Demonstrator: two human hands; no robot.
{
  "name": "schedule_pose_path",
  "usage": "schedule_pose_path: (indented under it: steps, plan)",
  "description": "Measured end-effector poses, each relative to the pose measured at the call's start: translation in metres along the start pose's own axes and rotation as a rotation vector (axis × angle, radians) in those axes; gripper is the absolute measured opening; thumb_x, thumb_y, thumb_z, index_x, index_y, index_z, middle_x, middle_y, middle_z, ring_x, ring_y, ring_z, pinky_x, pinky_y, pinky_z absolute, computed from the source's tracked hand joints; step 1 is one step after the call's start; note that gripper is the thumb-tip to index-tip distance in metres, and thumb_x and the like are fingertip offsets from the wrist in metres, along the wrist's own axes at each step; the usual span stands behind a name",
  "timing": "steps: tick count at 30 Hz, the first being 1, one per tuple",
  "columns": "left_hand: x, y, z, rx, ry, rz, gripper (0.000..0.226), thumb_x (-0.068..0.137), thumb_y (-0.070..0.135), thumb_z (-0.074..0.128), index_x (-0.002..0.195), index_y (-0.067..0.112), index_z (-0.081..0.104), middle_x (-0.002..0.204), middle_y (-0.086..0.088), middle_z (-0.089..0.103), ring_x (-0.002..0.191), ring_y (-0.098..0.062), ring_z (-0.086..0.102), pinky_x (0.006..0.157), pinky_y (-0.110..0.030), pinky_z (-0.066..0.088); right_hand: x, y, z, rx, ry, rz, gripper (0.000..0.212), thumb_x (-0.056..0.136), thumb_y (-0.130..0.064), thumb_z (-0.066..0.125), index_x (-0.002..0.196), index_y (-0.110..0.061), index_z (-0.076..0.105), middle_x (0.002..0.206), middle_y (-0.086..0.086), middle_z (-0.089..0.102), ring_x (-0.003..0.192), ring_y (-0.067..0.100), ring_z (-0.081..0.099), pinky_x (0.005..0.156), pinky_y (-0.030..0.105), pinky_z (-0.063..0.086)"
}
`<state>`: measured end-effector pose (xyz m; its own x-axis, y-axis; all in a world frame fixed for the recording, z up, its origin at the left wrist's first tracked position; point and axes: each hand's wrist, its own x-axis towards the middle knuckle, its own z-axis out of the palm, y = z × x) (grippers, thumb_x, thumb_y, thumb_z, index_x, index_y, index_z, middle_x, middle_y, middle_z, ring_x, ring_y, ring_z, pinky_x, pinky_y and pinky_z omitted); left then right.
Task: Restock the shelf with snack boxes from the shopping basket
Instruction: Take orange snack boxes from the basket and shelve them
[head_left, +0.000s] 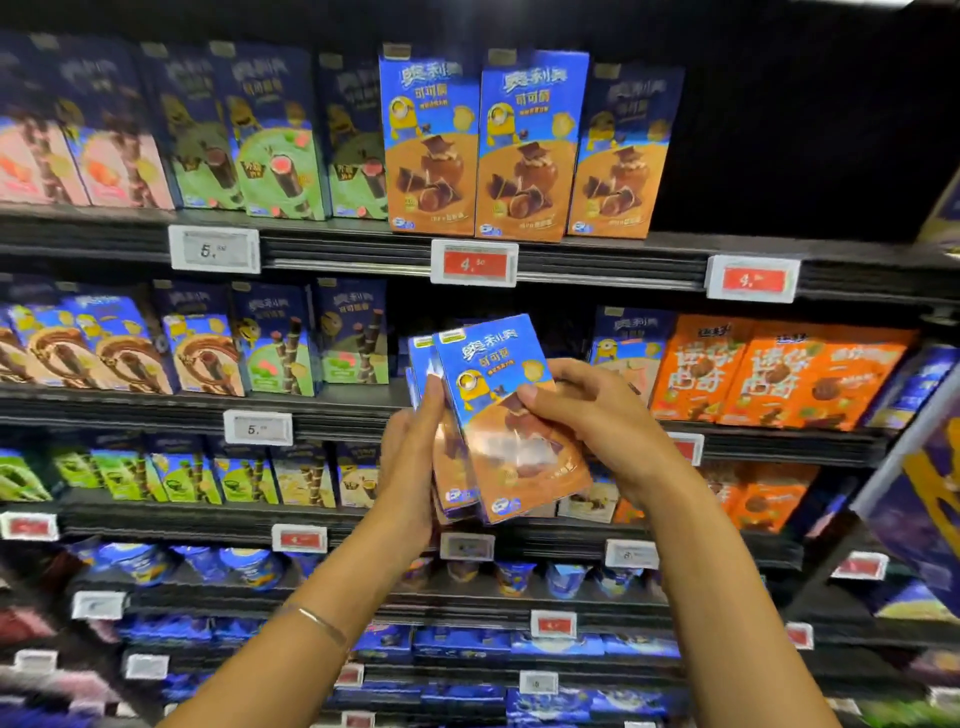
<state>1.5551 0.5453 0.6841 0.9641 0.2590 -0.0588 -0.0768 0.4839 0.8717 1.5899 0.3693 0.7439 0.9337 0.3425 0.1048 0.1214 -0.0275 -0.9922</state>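
Both my hands hold up a small stack of blue-and-orange snack boxes (498, 415) in front of the second shelf. My left hand (410, 457) grips the stack's left edge from below. My right hand (582, 410) pinches the front box at its right side, thumb across its face. Three matching blue-and-orange boxes (524, 145) stand upright on the top shelf (597, 249), above a red price tag (474, 264). To their right the top shelf is dark and holds nothing visible. The shopping basket is out of view.
Green and pink snack boxes (270, 140) fill the top shelf's left part. Orange boxes (769, 374) stand on the second shelf at the right, blue ones (197, 343) at the left. Lower shelves carry cups and flat blue packs. A purple display edge (924, 499) juts in at the right.
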Motion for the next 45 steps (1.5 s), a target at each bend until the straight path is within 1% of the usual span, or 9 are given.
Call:
schedule_pose_path:
  steps: [5, 11, 14, 19, 23, 27, 30, 33, 45]
  plan:
    - [0.007, 0.019, 0.026, 0.047, 0.004, 0.222, 0.106, 0.067, 0.065, 0.076, 0.14, -0.006, 0.049, 0.13, -0.032, 0.067, 0.12, -0.055, 0.064, 0.1, -0.067, 0.051, -0.003, -0.029, -0.026, 0.015, -0.034, -0.177, 0.029, 0.081, -0.029, 0.079, 0.109, -0.027, 0.074, 0.106, 0.009, 0.076, 0.094, 0.022, 0.076, 0.07, 0.028, 0.06]
    - [0.006, 0.036, 0.049, 0.047, 0.006, 0.334, 0.099, 0.07, 0.058, 0.078, 0.139, -0.006, 0.048, 0.131, -0.034, 0.065, 0.107, -0.045, 0.071, 0.094, -0.063, 0.055, 0.01, -0.071, -0.049, 0.077, 0.049, -0.349, 0.03, 0.088, -0.021, 0.073, 0.118, -0.02, 0.07, 0.109, 0.003, 0.077, 0.095, 0.017, 0.075, 0.066, 0.024, 0.057]
    - [0.007, 0.045, 0.052, 0.06, 0.01, 0.381, 0.1, 0.068, 0.058, 0.077, 0.137, -0.01, 0.049, 0.127, -0.035, 0.066, 0.092, -0.035, 0.072, 0.085, -0.049, 0.057, 0.026, -0.094, -0.059, 0.126, 0.129, -0.407, 0.028, 0.094, -0.018, 0.068, 0.121, -0.011, 0.068, 0.11, 0.004, 0.077, 0.097, 0.02, 0.075, 0.072, 0.034, 0.061]
    - [0.008, 0.058, 0.051, 0.068, 0.008, 0.394, 0.1, 0.068, 0.059, 0.077, 0.138, -0.007, 0.049, 0.127, -0.032, 0.068, 0.098, -0.038, 0.072, 0.088, -0.053, 0.058, 0.058, -0.115, -0.074, 0.125, 0.343, -0.494, 0.032, 0.096, -0.015, 0.066, 0.127, -0.009, 0.064, 0.112, 0.003, 0.076, 0.094, 0.016, 0.076, 0.07, 0.032, 0.061]
    - [0.008, 0.067, 0.051, 0.096, 0.015, 0.43, 0.099, 0.068, 0.06, 0.077, 0.136, -0.006, 0.05, 0.125, -0.029, 0.07, 0.093, -0.034, 0.075, 0.086, -0.05, 0.059, 0.084, -0.121, -0.079, 0.017, 0.523, -0.577, 0.039, 0.095, -0.014, 0.067, 0.133, -0.012, 0.06, 0.118, 0.004, 0.071, 0.106, 0.017, 0.071, 0.09, 0.042, 0.061]
    - [0.01, 0.075, 0.052, 0.099, 0.005, 0.449, 0.1, 0.07, 0.06, 0.076, 0.137, -0.008, 0.049, 0.127, -0.032, 0.068, 0.1, -0.04, 0.072, 0.091, -0.055, 0.057, 0.103, -0.122, -0.077, -0.106, 0.613, -0.579, 0.039, 0.095, -0.02, 0.066, 0.134, -0.018, 0.06, 0.119, 0.004, 0.068, 0.108, 0.016, 0.068, 0.089, 0.044, 0.06]
    - [0.013, 0.078, 0.053, 0.109, -0.016, 0.45, 0.096, 0.07, 0.06, 0.076, 0.134, -0.007, 0.05, 0.119, -0.025, 0.074, 0.093, -0.033, 0.076, 0.08, -0.045, 0.062, 0.11, -0.115, -0.071, -0.22, 0.687, -0.566, 0.041, 0.097, -0.027, 0.065, 0.137, -0.019, 0.059, 0.114, -0.005, 0.063, 0.103, 0.007, 0.065, 0.087, 0.035, 0.06]
    - [0.017, 0.079, 0.057, 0.096, -0.013, 0.46, 0.091, 0.069, 0.059, 0.078, 0.13, -0.005, 0.053, 0.113, -0.017, 0.077, 0.088, -0.027, 0.078, 0.074, -0.039, 0.062, 0.113, -0.108, -0.07, -0.29, 0.752, -0.547, 0.043, 0.095, -0.033, 0.066, 0.135, -0.02, 0.058, 0.128, 0.002, 0.059, 0.119, 0.018, 0.058, 0.097, 0.041, 0.053]
    - [0.026, 0.071, 0.064, 0.135, -0.106, 0.452, 0.066, 0.073, 0.056, 0.08, 0.114, 0.01, 0.057, 0.106, -0.011, 0.08, 0.088, -0.026, 0.08, 0.072, -0.037, 0.063, 0.107, -0.092, -0.075, -0.345, 0.691, -0.482, 0.061, 0.087, -0.024, 0.079, 0.138, -0.011, 0.048, 0.136, 0.011, 0.052, 0.116, 0.018, 0.059, 0.098, 0.036, 0.054]
